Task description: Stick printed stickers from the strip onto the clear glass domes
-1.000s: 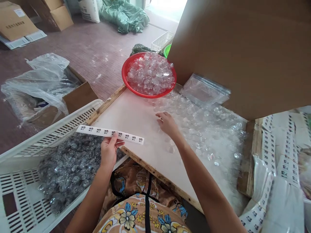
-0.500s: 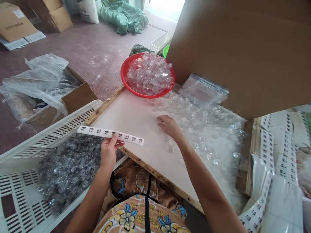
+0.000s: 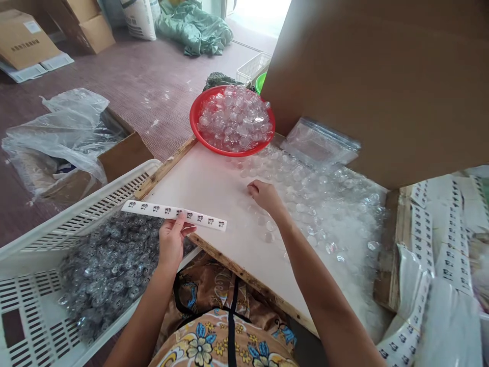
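Between thumb and fingers, my left hand (image 3: 173, 237) grips a white strip of stickers (image 3: 147, 208) printed with a row of small black figures. The strip lies nearly level above the near left edge of the white tabletop (image 3: 206, 188). My right hand (image 3: 265, 196) is over the table's middle with its fingers closed together. Whatever they pinch, if anything, is hidden. Beside it, many small clear plastic discs (image 3: 301, 176) are spread over the table's right side. Behind both hands, a red basin (image 3: 194, 114) holds a heap of clear round pieces.
At lower left, a white slotted crate (image 3: 34, 300) holds a pile of clear pieces with dark prints (image 3: 110, 270). A tall cardboard sheet (image 3: 362, 92) stands behind the table. Bundled sticker strips (image 3: 453, 250) lie at right. A clear zip bag (image 3: 319, 142) leans near the cardboard.
The fingers of my right hand have closed together from a looser, parted pose, at nearly the same spot. My left hand and the sticker strip have stayed almost still.
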Motion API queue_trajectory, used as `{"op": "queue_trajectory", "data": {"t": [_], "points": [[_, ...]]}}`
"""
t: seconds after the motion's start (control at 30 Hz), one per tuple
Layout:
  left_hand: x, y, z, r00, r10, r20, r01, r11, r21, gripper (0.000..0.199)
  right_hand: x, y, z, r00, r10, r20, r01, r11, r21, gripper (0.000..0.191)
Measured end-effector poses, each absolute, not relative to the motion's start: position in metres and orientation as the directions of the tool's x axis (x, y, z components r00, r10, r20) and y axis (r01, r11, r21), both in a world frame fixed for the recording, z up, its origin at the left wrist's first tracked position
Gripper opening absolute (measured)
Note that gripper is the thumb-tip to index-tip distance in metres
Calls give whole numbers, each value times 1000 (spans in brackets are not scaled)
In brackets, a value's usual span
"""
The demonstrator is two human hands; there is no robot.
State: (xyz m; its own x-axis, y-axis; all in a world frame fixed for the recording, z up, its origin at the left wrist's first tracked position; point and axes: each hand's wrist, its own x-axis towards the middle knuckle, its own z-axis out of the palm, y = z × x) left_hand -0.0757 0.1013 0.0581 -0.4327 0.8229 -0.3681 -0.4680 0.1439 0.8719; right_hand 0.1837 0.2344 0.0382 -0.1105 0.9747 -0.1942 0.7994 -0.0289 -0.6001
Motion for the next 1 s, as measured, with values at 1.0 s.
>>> {"op": "queue_trajectory", "data": {"t": [1.0], "points": [[-85, 100, 55, -453, 810, -372, -458, 146, 877, 44, 150, 207, 30, -463, 886, -9, 757, 390, -525, 21]]}}
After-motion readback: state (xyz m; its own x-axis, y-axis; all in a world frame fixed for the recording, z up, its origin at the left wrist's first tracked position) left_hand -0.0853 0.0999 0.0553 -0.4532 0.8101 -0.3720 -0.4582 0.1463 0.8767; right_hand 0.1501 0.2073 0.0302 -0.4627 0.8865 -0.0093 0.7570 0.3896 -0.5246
